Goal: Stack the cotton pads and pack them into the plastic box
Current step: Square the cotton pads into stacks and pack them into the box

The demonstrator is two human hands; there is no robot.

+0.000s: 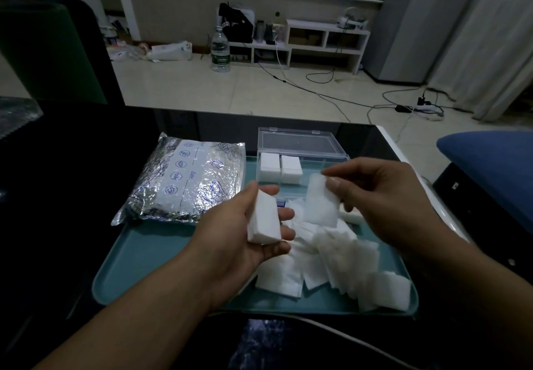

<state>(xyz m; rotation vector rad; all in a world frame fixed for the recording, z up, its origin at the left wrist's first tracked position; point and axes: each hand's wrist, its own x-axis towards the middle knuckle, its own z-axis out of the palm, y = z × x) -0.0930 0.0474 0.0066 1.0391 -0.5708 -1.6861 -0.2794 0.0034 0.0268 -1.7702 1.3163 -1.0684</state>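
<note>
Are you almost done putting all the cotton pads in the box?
Not yet. Two stacks already sit at the left end of the open plastic box. The left hand holds a growing stack, and the right hand pinches a single pad. Many loose pads still lie on the teal tray.

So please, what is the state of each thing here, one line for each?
box: lid open, two pad stacks inside at its left end
left hand: holds a stack
right hand: pinches one pad
loose pads: scattered on the tray
foil bag: lying flat, partly on the tray
</note>
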